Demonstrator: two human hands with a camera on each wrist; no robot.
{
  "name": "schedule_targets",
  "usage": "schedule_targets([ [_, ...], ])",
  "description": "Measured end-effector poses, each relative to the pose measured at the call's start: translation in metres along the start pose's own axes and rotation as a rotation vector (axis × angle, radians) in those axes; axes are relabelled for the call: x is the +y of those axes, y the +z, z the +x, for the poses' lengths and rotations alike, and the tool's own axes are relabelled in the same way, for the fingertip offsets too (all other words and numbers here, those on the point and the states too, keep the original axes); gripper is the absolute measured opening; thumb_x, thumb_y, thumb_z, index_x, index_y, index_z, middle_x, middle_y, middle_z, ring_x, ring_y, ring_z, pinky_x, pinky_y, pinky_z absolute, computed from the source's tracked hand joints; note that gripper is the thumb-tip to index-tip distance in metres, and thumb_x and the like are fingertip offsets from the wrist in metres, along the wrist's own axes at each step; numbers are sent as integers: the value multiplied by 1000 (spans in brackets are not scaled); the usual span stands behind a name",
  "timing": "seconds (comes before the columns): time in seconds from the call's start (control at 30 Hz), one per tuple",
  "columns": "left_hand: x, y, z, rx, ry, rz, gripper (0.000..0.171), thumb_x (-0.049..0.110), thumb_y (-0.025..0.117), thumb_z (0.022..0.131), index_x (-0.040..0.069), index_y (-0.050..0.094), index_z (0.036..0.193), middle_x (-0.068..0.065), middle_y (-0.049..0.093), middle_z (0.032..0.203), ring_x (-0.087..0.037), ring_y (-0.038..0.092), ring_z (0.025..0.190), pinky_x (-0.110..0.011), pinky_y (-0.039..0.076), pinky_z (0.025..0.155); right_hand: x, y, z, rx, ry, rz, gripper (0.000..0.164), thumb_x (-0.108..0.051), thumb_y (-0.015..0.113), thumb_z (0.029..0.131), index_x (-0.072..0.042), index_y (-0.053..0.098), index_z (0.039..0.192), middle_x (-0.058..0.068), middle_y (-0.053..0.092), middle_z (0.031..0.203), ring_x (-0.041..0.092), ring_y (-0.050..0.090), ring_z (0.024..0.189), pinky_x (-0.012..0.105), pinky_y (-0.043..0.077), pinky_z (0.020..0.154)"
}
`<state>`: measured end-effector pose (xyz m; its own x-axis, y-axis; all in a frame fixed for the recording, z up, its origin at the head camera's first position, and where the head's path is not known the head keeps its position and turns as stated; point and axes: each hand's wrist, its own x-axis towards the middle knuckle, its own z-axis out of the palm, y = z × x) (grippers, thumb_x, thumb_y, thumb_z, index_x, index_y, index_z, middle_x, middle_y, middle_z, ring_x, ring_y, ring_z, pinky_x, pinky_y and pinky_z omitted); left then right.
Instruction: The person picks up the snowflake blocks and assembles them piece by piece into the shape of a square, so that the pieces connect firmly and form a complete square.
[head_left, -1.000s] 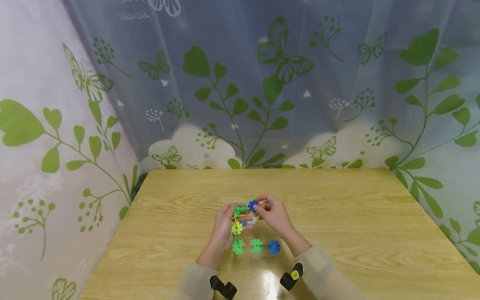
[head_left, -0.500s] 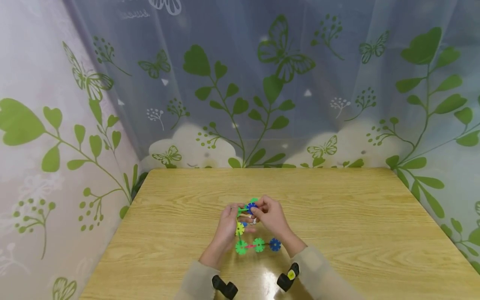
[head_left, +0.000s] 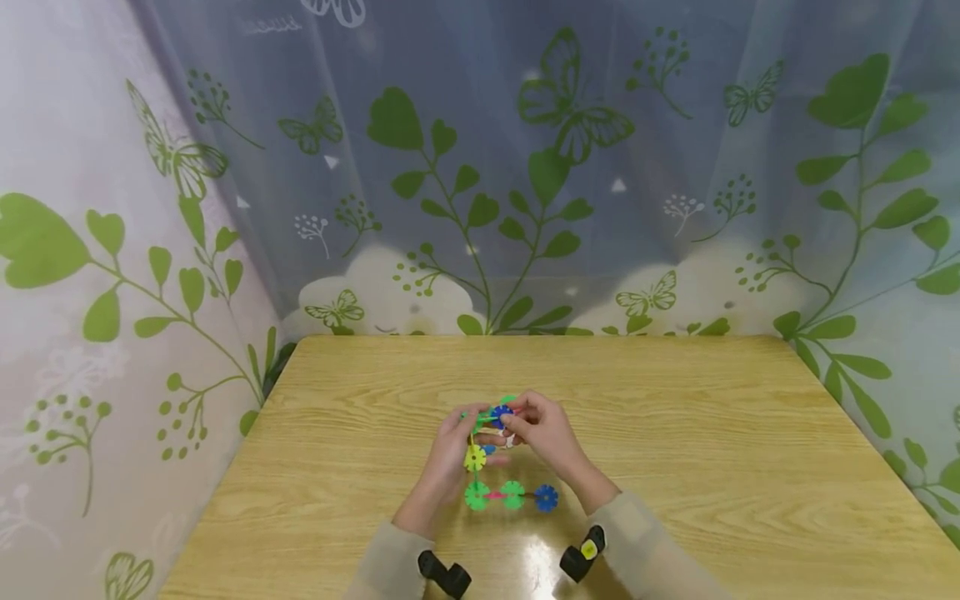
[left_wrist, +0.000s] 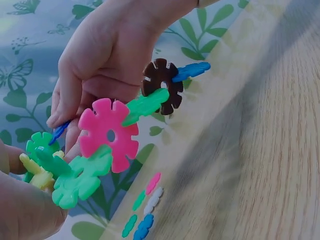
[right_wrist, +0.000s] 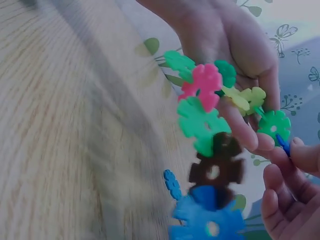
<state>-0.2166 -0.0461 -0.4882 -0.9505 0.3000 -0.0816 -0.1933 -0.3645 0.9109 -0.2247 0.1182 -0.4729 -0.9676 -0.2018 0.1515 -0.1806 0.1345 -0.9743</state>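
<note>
My left hand holds a chain of interlocking flower-shaped plastic discs by its upper end. From there a yellow disc leads down to a green disc, and the chain runs right through a pink disc and a brown disc to a blue disc. My right hand pinches a dark blue disc between thumb and finger, against a green disc at the held end. Whether its slot is engaged cannot be made out.
Beyond the chain, several loose discs lie on the wooden table, among them a pink disc, a white disc and a blue disc. A patterned curtain hangs behind the table.
My right hand has shifted slightly left with the dark blue disc, nearer my left hand. The hanging chain swayed right, then back left.
</note>
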Motion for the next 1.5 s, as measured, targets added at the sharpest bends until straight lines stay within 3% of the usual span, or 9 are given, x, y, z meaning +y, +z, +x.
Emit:
schedule_targets([
  [0.2, 4, -4, 1, 5, -51, -118, 36, 26, 40, 101, -2, 48, 122, -17, 54, 114, -25, 63, 83, -56, 46, 87, 1, -4, 1, -19, 0, -41, 13, -10, 62, 90, -3, 65, 101, 13, 64, 75, 38, 59, 71, 31, 55, 58],
  [0.37, 7, -8, 0, -60, -74, -152, 35, 24, 37, 102, -4, 48, 120, -18, 55, 113, -26, 63, 83, -57, 44, 89, -17, -7, -5, -74, -1, -50, 18, -5, 56, 93, 4, 63, 107, 21, 61, 80, 45, 56, 74, 27, 53, 59],
  [0.47, 8, -9, -1, -53, -77, -156, 34, 24, 40, 101, -4, 49, 119, -17, 52, 117, -27, 63, 84, -53, 49, 84, -24, -11, -6, -83, -9, -71, 21, -1, 52, 94, 7, 60, 111, 28, 60, 84, 42, 56, 72, 25, 52, 59],
  [0.63, 9, -12, -2, 0, -80, -142, 35, 27, 42, 100, -3, 50, 118, -15, 49, 116, -28, 63, 85, -45, 55, 76, 7, -22, 5, -26, -4, -91, 24, -7, 56, 93, 3, 59, 115, 24, 63, 83, 38, 57, 68, 36, 55, 61],
  [0.8, 10, -13, -2, 25, -82, -135, 38, 31, 39, 101, -2, 50, 116, -14, 51, 111, -26, 63, 83, -47, 55, 77, 23, -29, 11, 26, 26, -121, 25, -8, 59, 92, 2, 60, 114, 20, 65, 83, 34, 58, 68, 50, 54, 65],
  [0.97, 8, -13, -1, 34, -77, -139, 40, 34, 36, 102, -1, 50, 115, -13, 53, 108, -24, 63, 81, -47, 56, 76, 33, -32, 18, 78, 38, -228, 23, -7, 62, 89, 2, 62, 110, 17, 64, 85, 32, 58, 73, 41, 53, 62],
  [1.1, 6, -14, -1, 37, -73, -135, 39, 35, 36, 102, 0, 50, 115, -13, 54, 107, -23, 63, 80, -46, 56, 76, 44, -33, 24, 92, 39, -393, 19, -8, 65, 87, -1, 64, 105, 7, 63, 88, 21, 57, 74, 31, 51, 62],
  [1.5, 6, -14, -2, 40, -52, -132, 40, 36, 37, 101, 1, 50, 114, -15, 53, 105, -23, 62, 79, -45, 56, 76, 63, -32, 39, 61, 65, -615, 22, -11, 67, 85, -1, 64, 105, 11, 61, 99, 25, 59, 89, 39, 53, 78],
])
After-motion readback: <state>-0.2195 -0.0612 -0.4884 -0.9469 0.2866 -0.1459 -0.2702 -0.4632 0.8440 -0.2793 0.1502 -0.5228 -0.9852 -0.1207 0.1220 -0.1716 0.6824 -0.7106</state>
